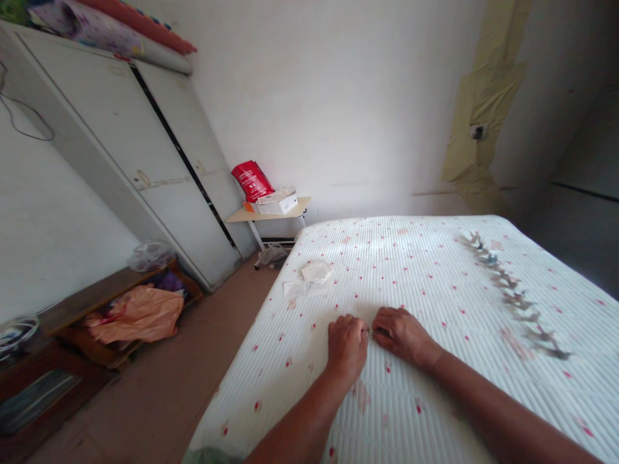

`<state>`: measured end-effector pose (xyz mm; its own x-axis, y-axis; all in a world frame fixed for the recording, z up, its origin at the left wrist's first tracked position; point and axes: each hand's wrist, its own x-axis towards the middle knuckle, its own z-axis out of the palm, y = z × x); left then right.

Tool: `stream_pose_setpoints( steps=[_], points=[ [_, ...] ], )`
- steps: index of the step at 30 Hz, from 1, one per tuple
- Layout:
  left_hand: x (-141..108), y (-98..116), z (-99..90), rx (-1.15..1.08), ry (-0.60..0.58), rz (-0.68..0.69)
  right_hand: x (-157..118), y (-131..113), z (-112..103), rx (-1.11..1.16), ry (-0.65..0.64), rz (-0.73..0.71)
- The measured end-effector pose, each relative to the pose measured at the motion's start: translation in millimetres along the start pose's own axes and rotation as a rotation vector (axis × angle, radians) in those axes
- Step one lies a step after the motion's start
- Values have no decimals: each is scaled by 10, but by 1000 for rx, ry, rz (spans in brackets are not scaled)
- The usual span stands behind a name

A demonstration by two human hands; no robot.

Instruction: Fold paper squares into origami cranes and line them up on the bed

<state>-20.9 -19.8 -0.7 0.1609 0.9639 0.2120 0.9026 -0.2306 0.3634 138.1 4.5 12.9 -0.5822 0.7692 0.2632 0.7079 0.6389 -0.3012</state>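
Note:
My left hand [347, 343] and my right hand [402, 334] rest close together on the white quilted mattress [425, 277], both with fingers curled in. Between their fingertips shows something tiny and thin, too small to name. Beyond my left hand, several pieces of printed paper [316, 272] lie on the mattress, partly overlapping. Over on the right side, several small folded-looking pieces [515, 290] stand in a slanting row, slightly blurred.
A small table [268, 214] by the wall bears a red bag [252, 182] and a white box [278, 204]. Left of the bed stand a tall cabinet [116, 129] and a low wooden unit with an orange bag [138, 314]. The mattress edge runs along the left.

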Motion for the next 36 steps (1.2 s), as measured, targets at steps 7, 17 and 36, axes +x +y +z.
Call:
stream_pose_setpoints(
  steps=[7, 17, 36],
  points=[
    [-22, -12, 16, -17, 22, 31, 28, 61, -29, 64, -53, -73],
    [-32, -21, 46, -45, 62, 54, 3, 100, -34, 173, -29, -79],
    [-9, -56, 71, -139, 116, 42, 8, 109, 41, 59, 73, -123]
  ],
)
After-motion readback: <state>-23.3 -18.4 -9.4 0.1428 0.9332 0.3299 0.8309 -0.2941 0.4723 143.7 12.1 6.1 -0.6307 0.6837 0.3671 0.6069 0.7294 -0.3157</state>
